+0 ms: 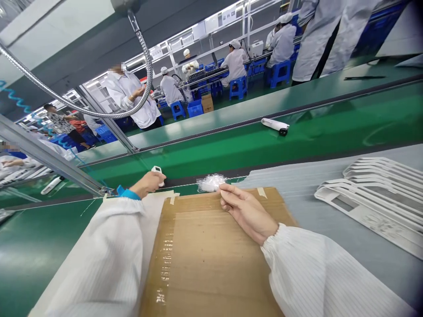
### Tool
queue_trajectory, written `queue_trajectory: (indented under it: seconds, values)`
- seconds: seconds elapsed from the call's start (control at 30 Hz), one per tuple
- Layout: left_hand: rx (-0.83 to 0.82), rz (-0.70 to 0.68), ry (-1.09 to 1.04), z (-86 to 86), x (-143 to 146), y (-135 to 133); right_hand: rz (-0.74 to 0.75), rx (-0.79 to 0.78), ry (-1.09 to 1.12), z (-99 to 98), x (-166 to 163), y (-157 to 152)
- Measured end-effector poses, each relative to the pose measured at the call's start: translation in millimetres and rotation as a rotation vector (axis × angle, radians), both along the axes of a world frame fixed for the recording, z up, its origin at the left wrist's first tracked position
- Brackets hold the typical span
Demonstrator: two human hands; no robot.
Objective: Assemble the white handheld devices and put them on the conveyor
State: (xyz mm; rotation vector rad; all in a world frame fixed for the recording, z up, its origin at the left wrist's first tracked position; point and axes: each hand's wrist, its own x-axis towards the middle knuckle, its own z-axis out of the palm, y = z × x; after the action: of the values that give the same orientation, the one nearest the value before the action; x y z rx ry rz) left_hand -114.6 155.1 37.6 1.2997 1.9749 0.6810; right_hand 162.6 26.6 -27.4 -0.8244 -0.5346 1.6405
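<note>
My left hand (pixel 148 184), with a blue band at the wrist, is closed around a white plastic device (pixel 156 169) at the near edge of the green belt. Only the device's end shows past my fingers. My right hand (pixel 246 210) is in a pinch over the far edge of a brown cardboard sheet (pixel 211 255). Its fingertips are beside a crumpled heap of clear plastic film (pixel 210 182); whatever they pinch is too small to make out.
Several white plastic housings (pixel 373 207) lie stacked on grey foam at the right. Another white device (pixel 275 126) rests on the green belt (pixel 205 154). A metal post (pixel 49 154) and flexible metal hose (pixel 147 66) stand at the left. Co-workers sit beyond.
</note>
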Motion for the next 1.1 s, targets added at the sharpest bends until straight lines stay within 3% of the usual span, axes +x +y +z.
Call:
queue_trajectory:
  seconds: [0.13,0.27,0.4,0.6,0.7,0.77,0.9,1.1]
  values:
    - [0.113,0.049,0.221,1.2,0,37,0.0,0.004,0.012,1.2,0,0]
    - [0.219,0.125,0.409,-6.5,15,44,0.003,0.002,0.026,2.2,0,0]
    - [0.299,0.024,0.432,-18.0,32,20,0.006,-0.001,0.022,3.4,0,0]
    - [0.361,-0.178,0.26,-46.3,63,-44,0.012,0.002,0.003,2.3,0,0]
    - [0.455,-0.206,0.116,-62.0,79,-73,0.01,0.002,-0.015,1.6,1,1]
    - [0.502,-0.236,0.148,-69.9,87,-86,0.007,-0.002,-0.025,1.9,1,0]
    - [0.551,-0.314,0.289,-78.2,96,-97,0.007,-0.019,-0.047,3.1,1,-1]
    - [0.561,-0.33,0.27,-80.2,96,-97,0.009,-0.042,-0.099,4.9,2,-2]
